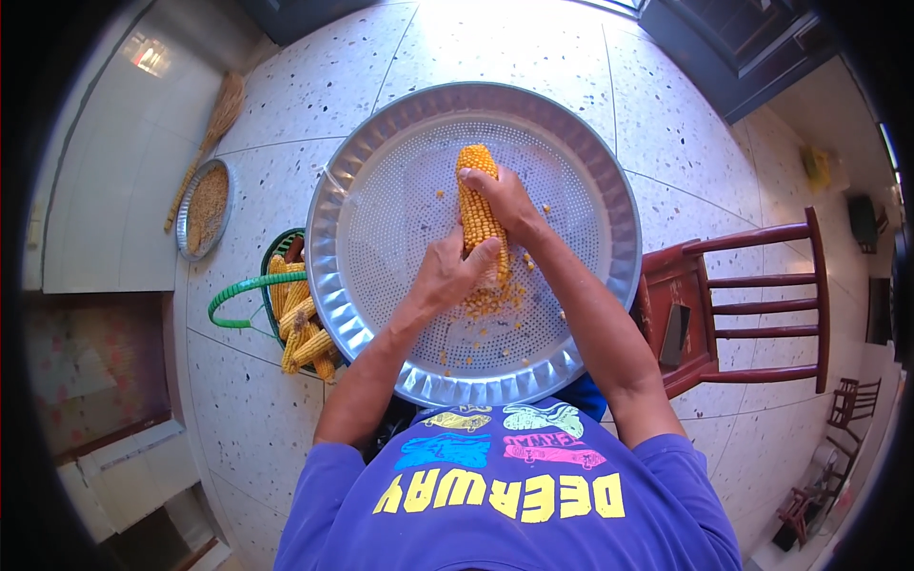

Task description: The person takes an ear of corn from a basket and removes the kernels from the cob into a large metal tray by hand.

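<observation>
An ear of dried yellow corn is held over a large round perforated metal tray. Around its lower part my left hand is closed, the thumb lying across the kernels. My right hand grips the upper part from the right, its thumb pressed on the kernels. Near the lower end of the ear some kernels are gone and pale cob shows. Loose corn kernels lie in a small heap on the tray beneath that end, with others scattered about. The fingers behind the ear are partly hidden.
Left of the tray, a green-handled basket holds several corn ears. Further left are a shallow pan of grain and a straw broom. A red wooden chair with a phone on its seat stands at the right.
</observation>
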The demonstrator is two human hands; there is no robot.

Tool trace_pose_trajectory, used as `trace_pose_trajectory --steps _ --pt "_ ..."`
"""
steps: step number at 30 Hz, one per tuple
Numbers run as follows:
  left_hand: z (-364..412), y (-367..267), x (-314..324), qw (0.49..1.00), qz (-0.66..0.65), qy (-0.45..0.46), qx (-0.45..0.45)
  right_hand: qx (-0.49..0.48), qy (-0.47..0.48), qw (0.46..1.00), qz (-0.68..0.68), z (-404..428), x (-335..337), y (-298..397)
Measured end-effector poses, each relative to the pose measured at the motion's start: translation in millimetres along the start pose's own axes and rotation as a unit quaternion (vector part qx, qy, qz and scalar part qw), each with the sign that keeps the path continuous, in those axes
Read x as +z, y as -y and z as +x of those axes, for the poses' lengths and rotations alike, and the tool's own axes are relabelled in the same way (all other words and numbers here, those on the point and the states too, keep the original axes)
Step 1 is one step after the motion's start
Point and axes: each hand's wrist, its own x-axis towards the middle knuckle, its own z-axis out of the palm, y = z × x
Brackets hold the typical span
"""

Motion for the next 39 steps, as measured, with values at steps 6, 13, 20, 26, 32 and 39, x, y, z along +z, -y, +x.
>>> trace_pose_trajectory --steps 6,13,20,26,32,39 --pt "1 6 -4 1.0 -0.021 0.018 -0.008 0.012 0.071 0.995 0.067 1 -8 1" --pt "1 2 -13 0.993 -0.091 0.074 -0.005 0.014 0.088 0.987 0.137 4 -17 -6" --pt "3 1 -18 0.973 -0.207 0.091 -0.054 0.026 0.1 0.968 0.229 1 -18 -4" --pt "-1 -7 -9 0.994 0.093 -0.048 0.037 0.006 0.073 0.982 0.175 -2 -12 -3" --pt "-6 -13 -9 0.971 0.214 -0.088 0.068 -0.027 0.012 0.993 0.115 1 -5 -5" --pt "-3 -4 -4 0.942 0.284 -0.115 0.134 -0.056 -0.006 0.995 0.086 -3 0 -2"
